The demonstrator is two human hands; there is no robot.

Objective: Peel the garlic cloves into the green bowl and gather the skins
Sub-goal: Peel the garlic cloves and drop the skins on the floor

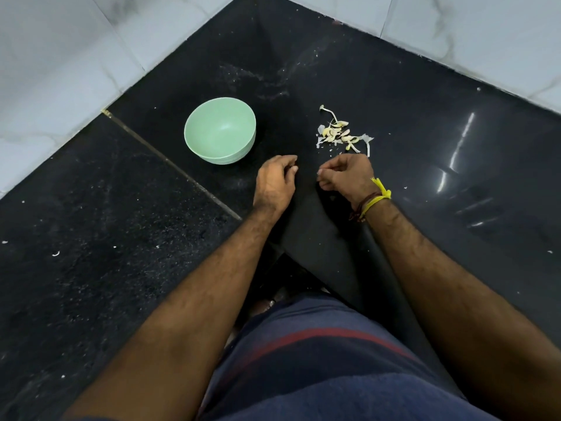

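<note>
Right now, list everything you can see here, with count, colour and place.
green bowl: one, pale green, on the black counter, looks empty.
garlic pile: one loose heap of cloves and skins, cream and white, right of the bowl.
counter: one, black, speckled with white flecks.
wall tiles: white marbled, behind the counter.
wrist threads: yellow and red, on the right wrist.
left hand: fingers curled, near the bowl.
right hand: pinching something small and pale.

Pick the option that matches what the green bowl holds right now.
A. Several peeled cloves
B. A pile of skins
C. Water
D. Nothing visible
D: the green bowl shows only its bare inside, while the garlic cloves and skins still lie in a pile on the black counter to its right.
</note>
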